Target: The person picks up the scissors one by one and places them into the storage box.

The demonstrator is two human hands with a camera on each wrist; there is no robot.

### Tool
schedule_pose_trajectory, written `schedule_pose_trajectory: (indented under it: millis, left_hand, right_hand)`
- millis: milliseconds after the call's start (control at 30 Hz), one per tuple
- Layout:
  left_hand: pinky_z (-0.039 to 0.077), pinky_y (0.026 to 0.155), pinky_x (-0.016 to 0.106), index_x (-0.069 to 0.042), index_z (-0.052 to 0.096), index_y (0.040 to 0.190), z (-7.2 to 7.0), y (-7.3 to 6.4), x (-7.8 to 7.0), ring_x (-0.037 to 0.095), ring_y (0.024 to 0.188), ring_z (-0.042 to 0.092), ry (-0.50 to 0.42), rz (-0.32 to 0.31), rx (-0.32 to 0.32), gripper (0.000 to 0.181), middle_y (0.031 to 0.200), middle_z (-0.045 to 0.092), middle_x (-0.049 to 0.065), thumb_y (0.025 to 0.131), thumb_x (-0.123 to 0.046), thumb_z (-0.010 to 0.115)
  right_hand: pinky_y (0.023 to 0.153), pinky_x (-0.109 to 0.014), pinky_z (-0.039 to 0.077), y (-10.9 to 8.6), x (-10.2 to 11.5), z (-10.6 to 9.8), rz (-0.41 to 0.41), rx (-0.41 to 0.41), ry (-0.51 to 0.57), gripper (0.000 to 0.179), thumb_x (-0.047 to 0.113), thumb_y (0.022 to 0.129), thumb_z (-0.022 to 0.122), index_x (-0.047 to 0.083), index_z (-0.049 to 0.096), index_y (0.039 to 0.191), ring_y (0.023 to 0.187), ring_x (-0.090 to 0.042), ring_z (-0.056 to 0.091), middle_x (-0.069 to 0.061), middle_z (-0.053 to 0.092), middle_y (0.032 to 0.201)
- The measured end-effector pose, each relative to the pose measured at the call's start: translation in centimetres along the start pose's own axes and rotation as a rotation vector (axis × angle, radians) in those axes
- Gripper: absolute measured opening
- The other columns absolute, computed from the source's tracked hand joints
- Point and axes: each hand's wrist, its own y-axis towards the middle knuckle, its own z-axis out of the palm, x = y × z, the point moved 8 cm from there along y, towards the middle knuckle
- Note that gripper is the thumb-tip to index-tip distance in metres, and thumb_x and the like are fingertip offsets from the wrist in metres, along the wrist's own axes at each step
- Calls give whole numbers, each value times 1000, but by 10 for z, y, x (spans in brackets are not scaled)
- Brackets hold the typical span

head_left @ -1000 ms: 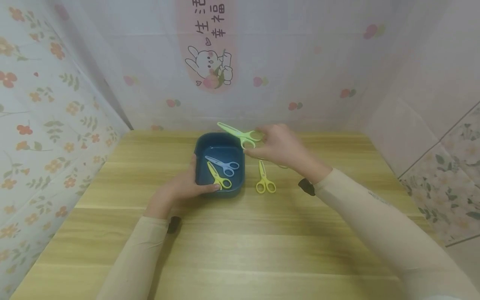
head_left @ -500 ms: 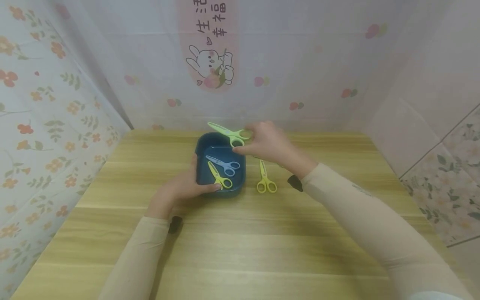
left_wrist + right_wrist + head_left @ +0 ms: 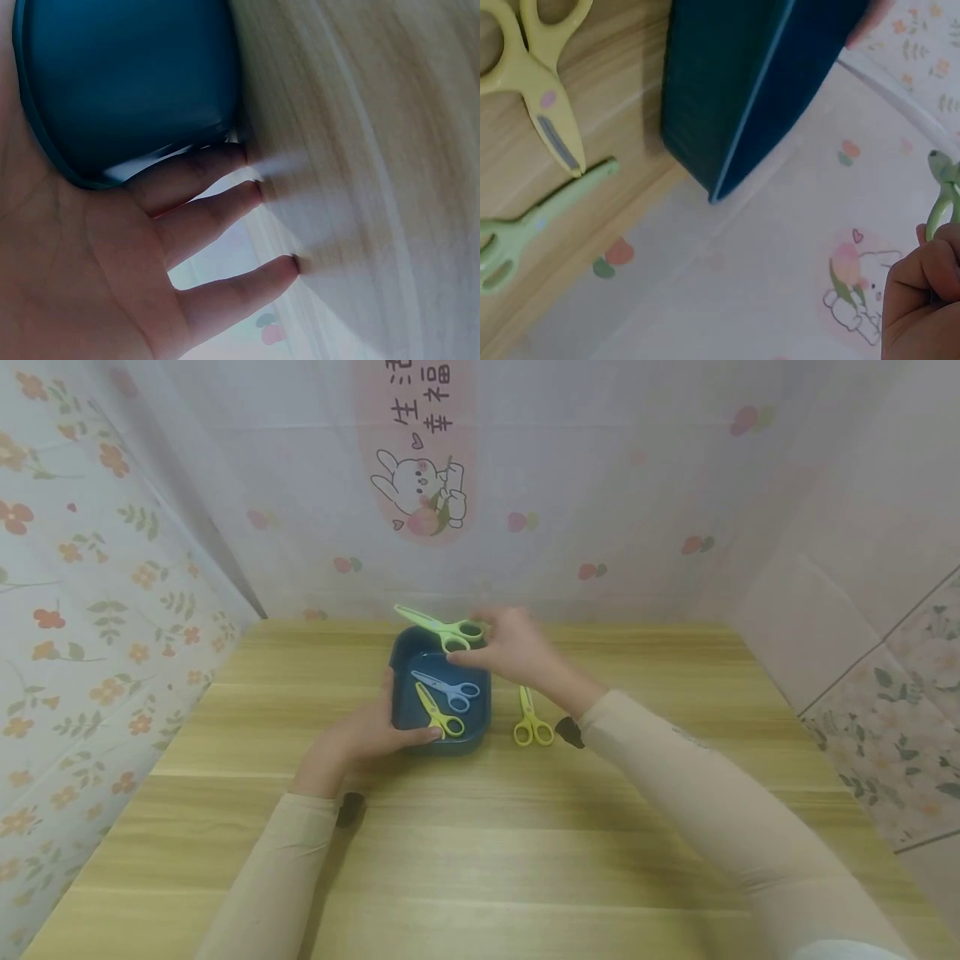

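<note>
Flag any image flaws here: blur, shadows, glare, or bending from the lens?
Head view: dim and hazy, right hand slightly blurred, a soft shadow beside the left sleeve on the table. Left wrist view: pale sheen on the table beyond the left fingers, wood grain bowed, probably by the lens. Right wrist view: blue box in deep shade, yellow scissors fairly crisp.

Wood-grain tbl (image 3: 480, 860) w/ blue box (image 3: 467, 746), yellow scissors (image 3: 529, 718) to its R, & lt-green pair (image 3: 534, 222) near the yellow.
</note>
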Motion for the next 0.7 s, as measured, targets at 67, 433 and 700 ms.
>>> schedule_pose_trajectory:
  millis: [67, 433, 700]
  left_hand:
    - [39, 124, 60, -9, -25, 167, 0, 0, 0, 47, 153, 43, -9, -2, 1, 149, 172, 23, 33, 81, -80, 74]
    - [41, 122, 59, -10, -25, 167, 1, 2, 0, 45, 150, 47, 2, -3, 6, 151, 171, 28, 32, 79, -82, 74]
    - [41, 122, 59, -10, -25, 167, 1, 1, 1, 48, 151, 46, 27, -24, 1, 151, 170, 28, 35, 79, -85, 72]
  right_hand:
    - [51, -25, 33, 2, -2, 5, 10, 5, 5, 67, 39, 88, 87, 5, 65, 142, 53, -11, 37, 7, 40, 58]
    - [90, -39, 63, 29, -28, 29, 61, 67, -164, 73, 44, 86, 87, -1, 67, 139, 94, -22, 74, -19, 78, 120]
    - [104, -44, 59, 42, -45, 43, 94, 111, -231, 77, 48, 84, 86, -3, 67, 138, 116, -29, 73, -20, 72, 137]
